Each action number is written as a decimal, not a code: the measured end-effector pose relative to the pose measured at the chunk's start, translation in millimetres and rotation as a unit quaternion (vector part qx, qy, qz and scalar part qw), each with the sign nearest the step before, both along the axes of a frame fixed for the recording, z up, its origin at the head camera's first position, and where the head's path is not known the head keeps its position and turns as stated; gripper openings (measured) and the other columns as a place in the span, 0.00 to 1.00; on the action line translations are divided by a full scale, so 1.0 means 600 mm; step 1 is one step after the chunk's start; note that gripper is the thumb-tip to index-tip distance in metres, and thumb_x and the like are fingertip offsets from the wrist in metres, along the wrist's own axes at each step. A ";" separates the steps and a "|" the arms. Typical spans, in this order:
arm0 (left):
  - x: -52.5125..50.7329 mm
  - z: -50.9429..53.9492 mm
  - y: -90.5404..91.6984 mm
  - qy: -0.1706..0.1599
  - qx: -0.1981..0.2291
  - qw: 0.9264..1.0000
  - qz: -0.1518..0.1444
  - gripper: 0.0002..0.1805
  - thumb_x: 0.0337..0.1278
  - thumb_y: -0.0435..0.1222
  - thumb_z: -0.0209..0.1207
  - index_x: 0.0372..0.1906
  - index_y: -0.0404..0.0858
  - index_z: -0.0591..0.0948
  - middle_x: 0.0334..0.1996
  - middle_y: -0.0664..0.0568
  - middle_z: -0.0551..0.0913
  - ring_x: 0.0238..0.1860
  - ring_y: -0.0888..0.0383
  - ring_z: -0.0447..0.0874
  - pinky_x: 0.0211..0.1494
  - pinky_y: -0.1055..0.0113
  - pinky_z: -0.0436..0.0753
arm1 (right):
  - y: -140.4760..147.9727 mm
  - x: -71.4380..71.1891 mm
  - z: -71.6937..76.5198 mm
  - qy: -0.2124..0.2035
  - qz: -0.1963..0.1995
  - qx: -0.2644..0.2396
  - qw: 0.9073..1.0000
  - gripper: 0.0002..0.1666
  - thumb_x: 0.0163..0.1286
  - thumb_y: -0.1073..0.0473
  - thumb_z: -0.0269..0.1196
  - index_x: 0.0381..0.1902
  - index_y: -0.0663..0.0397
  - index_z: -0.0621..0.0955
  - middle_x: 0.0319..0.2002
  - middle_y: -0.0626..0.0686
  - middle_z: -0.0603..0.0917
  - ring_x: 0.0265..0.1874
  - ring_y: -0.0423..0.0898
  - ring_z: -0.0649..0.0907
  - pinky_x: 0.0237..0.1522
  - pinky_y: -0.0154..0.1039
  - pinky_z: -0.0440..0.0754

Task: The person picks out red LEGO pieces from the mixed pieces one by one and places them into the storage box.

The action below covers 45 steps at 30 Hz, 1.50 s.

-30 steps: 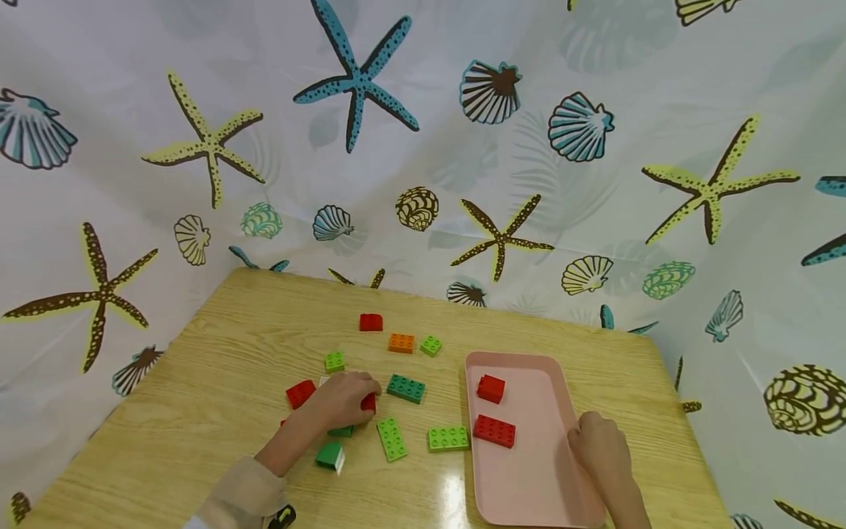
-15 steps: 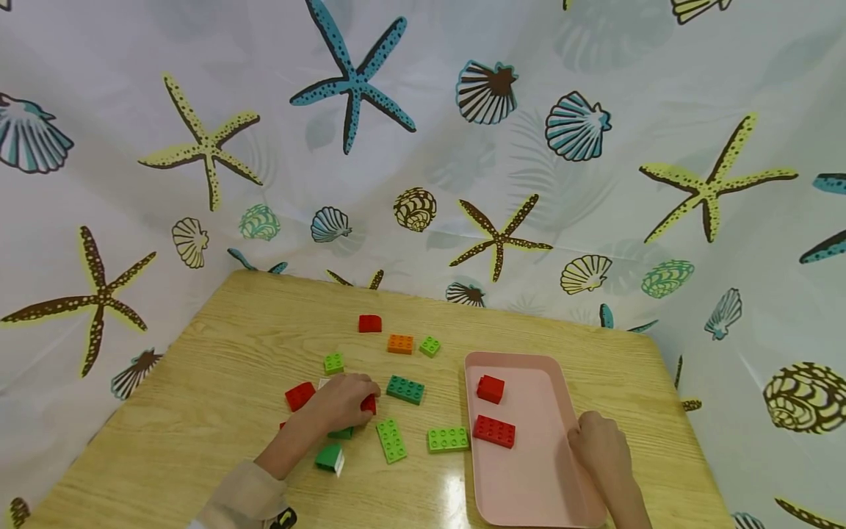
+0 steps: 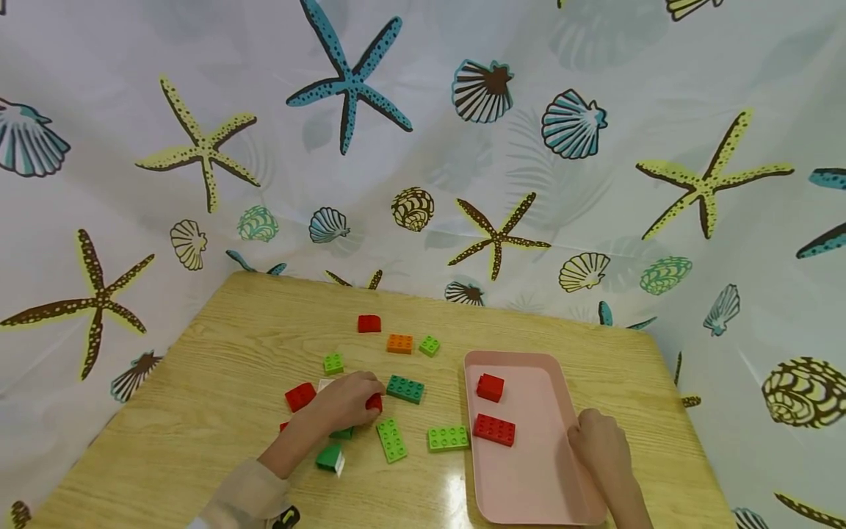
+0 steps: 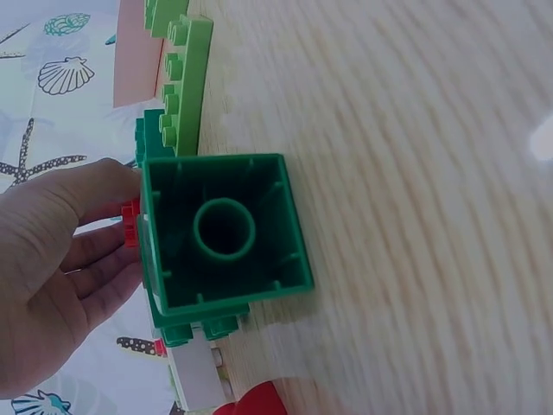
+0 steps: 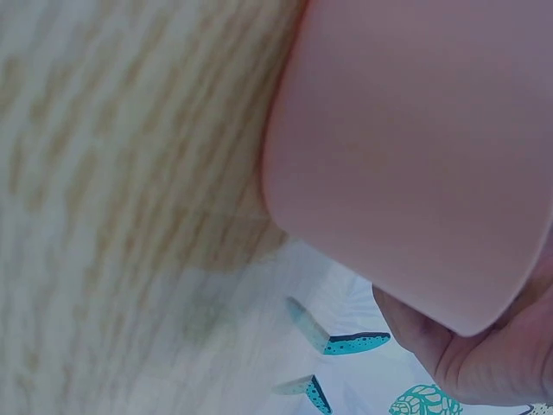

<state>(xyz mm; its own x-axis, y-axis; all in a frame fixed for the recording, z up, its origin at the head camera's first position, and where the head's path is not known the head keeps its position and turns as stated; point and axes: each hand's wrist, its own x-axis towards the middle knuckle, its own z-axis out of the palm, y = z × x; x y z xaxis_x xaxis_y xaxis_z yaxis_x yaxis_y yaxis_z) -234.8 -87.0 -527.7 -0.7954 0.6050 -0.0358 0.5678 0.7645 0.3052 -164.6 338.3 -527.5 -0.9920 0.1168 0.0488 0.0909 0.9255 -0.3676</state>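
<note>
Over the group of bricks at the left middle of the head view, my left hand point(image 3: 346, 400) pinches a small red brick point(image 3: 374, 402) between thumb and fingers. In the left wrist view, a dark green brick point(image 4: 289, 259) lies with its hollow underside toward the camera and hides most of the red brick point(image 4: 131, 223). My right hand point(image 3: 603, 447) grips the right rim of a pink tray point(image 3: 532, 496); its fingers are partly hidden in the right wrist view. Inside the tray sit a red block point(image 3: 490, 388) and a longer red brick point(image 3: 494, 430).
Between the left hand and the tray lie a teal brick point(image 3: 405, 389), a flat lime brick point(image 3: 392, 440) and a lime brick point(image 3: 448, 438). Farther back are an orange brick point(image 3: 399, 343) and a red one point(image 3: 369, 324). A green piece point(image 3: 328, 458) lies nearer. A patterned curtain point(image 3: 410, 147) hangs behind the table.
My left hand has shifted slightly right with the red brick, which now shows more clearly at the fingertips. The right hand and tray stay in place.
</note>
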 end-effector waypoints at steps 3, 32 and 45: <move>0.000 0.001 0.002 0.003 0.000 1.000 -0.002 0.15 0.59 0.37 0.68 0.49 0.36 0.85 0.46 0.47 0.82 0.45 0.53 0.81 0.48 0.58 0.82 | -0.002 0.001 0.002 -0.004 -0.002 -0.003 1.000 0.19 0.56 0.69 0.55 0.13 0.51 0.61 0.13 0.48 0.62 0.14 0.46 0.64 0.14 0.40 0.61; 0.016 0.020 0.039 0.045 0.030 0.997 -0.054 0.14 0.61 0.36 0.65 0.49 0.36 0.87 0.47 0.46 0.82 0.49 0.52 0.80 0.50 0.61 0.82 | 0.000 0.001 -0.002 -0.006 0.004 -0.005 1.000 0.20 0.58 0.68 0.56 0.13 0.51 0.61 0.13 0.48 0.62 0.13 0.45 0.65 0.14 0.39 0.62; 0.022 0.022 0.065 0.046 0.035 0.995 -0.083 0.13 0.61 0.36 0.66 0.49 0.35 0.87 0.47 0.45 0.82 0.50 0.51 0.80 0.52 0.62 0.81 | -0.002 0.003 0.001 -0.009 0.012 -0.012 1.000 0.22 0.60 0.69 0.55 0.13 0.50 0.60 0.13 0.46 0.60 0.13 0.42 0.61 0.15 0.36 0.61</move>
